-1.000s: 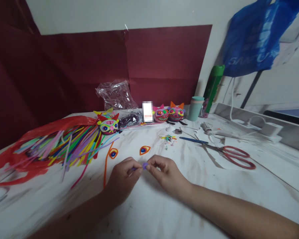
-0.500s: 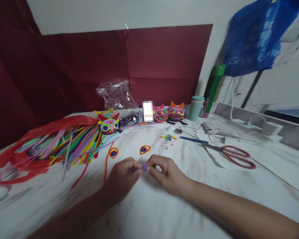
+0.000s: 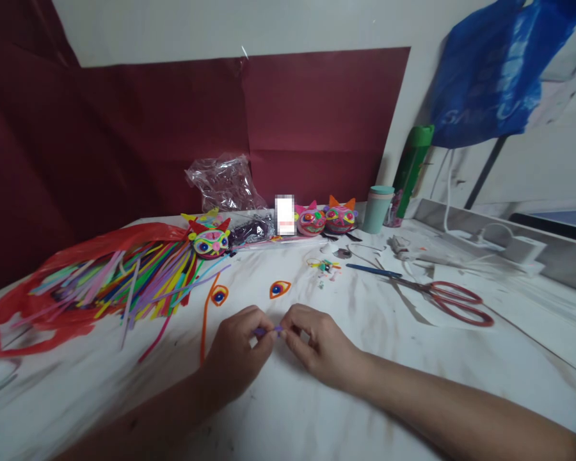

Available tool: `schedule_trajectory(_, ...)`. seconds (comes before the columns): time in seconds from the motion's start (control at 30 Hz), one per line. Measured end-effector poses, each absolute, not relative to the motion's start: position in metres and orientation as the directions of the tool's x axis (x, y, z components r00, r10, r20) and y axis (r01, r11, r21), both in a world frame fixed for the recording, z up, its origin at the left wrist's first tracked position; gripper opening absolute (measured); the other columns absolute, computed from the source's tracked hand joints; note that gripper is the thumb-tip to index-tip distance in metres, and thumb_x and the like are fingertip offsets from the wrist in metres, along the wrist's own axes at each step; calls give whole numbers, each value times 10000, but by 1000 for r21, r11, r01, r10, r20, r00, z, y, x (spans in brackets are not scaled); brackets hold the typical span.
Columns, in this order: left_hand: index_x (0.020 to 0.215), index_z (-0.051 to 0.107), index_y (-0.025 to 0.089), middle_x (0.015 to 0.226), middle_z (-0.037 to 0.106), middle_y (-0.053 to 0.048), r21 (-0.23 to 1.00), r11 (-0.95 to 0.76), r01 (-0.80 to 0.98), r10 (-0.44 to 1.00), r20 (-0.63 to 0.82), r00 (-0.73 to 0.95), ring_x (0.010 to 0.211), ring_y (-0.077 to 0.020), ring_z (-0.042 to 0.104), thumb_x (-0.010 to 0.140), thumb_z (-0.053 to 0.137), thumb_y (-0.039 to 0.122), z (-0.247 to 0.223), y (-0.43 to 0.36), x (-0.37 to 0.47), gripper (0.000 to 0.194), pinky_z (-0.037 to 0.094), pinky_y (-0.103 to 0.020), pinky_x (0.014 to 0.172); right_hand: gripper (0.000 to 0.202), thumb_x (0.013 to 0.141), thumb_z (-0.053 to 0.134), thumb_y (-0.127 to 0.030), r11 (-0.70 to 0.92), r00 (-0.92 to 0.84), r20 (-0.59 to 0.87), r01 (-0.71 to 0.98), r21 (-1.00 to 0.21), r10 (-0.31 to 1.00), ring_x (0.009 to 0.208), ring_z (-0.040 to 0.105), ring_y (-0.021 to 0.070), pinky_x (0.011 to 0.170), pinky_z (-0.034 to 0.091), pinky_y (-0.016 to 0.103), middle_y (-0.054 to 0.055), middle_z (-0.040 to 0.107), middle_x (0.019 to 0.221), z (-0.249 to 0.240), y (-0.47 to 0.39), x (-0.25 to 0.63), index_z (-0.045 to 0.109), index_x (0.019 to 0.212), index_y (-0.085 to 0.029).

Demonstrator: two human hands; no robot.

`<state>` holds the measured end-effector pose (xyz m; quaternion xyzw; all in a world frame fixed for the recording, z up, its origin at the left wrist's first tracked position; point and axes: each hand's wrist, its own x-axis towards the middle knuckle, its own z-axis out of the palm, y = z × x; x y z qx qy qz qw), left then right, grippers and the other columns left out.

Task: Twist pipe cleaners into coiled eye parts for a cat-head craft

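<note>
Both hands pinch a short purple pipe cleaner [image 3: 277, 328] just above the white tabletop. My left hand [image 3: 242, 342] is closed on its left part, thumb against forefinger. My right hand [image 3: 319, 339] grips the other end, its remaining fingers curled in. Beyond the hands lie two eye shapes with orange outlines and blue centres, one a left eye piece [image 3: 219, 295], the other a right eye piece [image 3: 279, 289]. An orange pipe cleaner [image 3: 204, 323] runs along the table by my left hand.
Many coloured pipe cleaners [image 3: 139, 282] spill from a red plastic bag [image 3: 43, 339] at left. Decorated animal heads, one a red-eared head [image 3: 210, 241], stand behind. Red-handled scissors [image 3: 456, 301] lie at right, near a blue tool [image 3: 372, 271] and a green cup [image 3: 378, 210].
The purple piece between my fingertips was a rounded loop and now looks thinner and straighter. Both hands have shifted only slightly, and the tabletop things are unchanged.
</note>
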<state>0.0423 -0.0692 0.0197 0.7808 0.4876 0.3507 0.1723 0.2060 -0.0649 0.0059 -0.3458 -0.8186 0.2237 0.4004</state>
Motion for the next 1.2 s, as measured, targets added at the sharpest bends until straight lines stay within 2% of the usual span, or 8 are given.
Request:
schedule_trajectory(0.2,593,495,176,539,428,53,593,-460,661,887,332,321,512,-97,404,706,484,162,18,-67,40,114,310,-202,492,116,774,474,-106,658,-441,498,372,-655,746,613,469,117,579,369,220,6,507,644,3,-63,205,525,682,-156)
schedule_trajectory(0.37,632,482,178,543,396,58,701,-397,593,916,347,203,508,-98,387,740,469,218,10,-70,44,117,310,-200,482,137,819,489,-224,509,-350,412,255,-822,841,611,472,114,586,382,220,-1,519,647,0,-63,203,548,717,-154)
schedule_trajectory(0.47,630,491,176,542,405,55,734,-357,577,932,325,163,515,-102,395,740,479,236,8,-71,46,125,314,-205,487,167,824,489,-266,473,-330,392,215,-854,859,618,463,116,589,381,223,-4,508,644,0,-65,202,538,710,-155)
schedule_trajectory(0.7,638,537,166,602,450,35,663,-423,618,906,329,266,570,-111,430,751,475,194,12,-65,42,132,330,-215,539,194,831,470,-275,440,-323,356,241,-865,877,576,415,107,547,349,216,-21,457,601,-2,-58,203,504,678,-160)
schedule_trajectory(0.8,655,535,168,624,471,29,624,-460,631,886,362,289,584,-114,438,750,468,166,12,-64,40,116,334,-218,551,192,830,466,-255,463,-337,361,302,-833,869,554,412,104,527,338,212,-23,456,582,-1,-57,203,495,664,-163)
schedule_trajectory(0.93,638,520,170,618,474,30,604,-469,644,882,357,308,584,-114,441,744,469,150,11,-65,40,120,333,-219,553,151,821,471,-199,563,-373,432,409,-718,821,556,442,104,536,341,209,-15,492,597,1,-58,205,503,678,-164)
schedule_trajectory(1.1,644,523,170,606,470,35,633,-440,637,898,303,319,577,-112,453,753,470,166,12,-64,39,121,338,-212,541,110,823,461,-163,674,-459,498,417,-610,735,598,486,111,571,371,207,11,547,661,2,-58,210,526,735,-160)
schedule_trajectory(1.2,653,525,169,635,488,25,593,-483,645,876,341,342,605,-116,474,756,464,154,11,-64,38,121,351,-218,566,108,817,462,-146,686,-493,484,424,-592,723,591,492,112,568,377,205,12,557,652,3,-57,211,532,734,-158)
